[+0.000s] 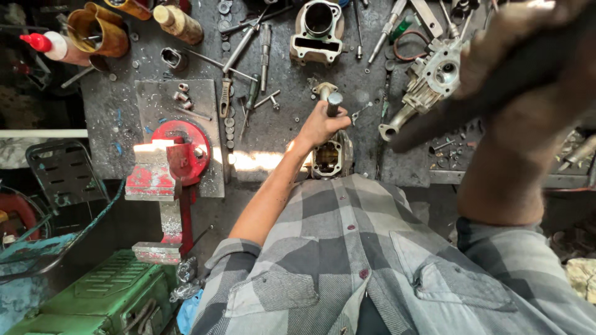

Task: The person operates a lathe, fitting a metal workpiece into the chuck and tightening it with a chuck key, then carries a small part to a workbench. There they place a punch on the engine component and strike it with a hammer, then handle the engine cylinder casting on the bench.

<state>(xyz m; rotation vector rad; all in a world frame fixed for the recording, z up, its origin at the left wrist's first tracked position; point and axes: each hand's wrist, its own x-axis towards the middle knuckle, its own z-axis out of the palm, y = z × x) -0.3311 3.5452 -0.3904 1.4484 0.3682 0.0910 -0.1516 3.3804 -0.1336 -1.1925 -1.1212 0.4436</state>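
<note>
You're standing tight against the bench [273, 130], a dark metal top littered with tools and engine parts, so everything is sitting within arm's reach. The red vise [167, 167] is hanging off the near edge at your left, out of the way, jaws holding nothing I can make out. The cylinder [318, 28] is parked at the far side, bore up; the head casting [428, 80] is lying to your right, near your raised arm.

Your right hand [528, 56] is lifted close to the camera, blurred, gripping a dark handle [459, 111] that's angling down toward the bench. Looks like a striking tool, but its head isn't showing.

Your left hand [320, 124] is clenching around a steel drift [334, 102], keeping it upright on the small engine part [332, 155] at the near edge, directly in front of you. That grip is steadying the drift, fingers low, top end exposed.
</note>
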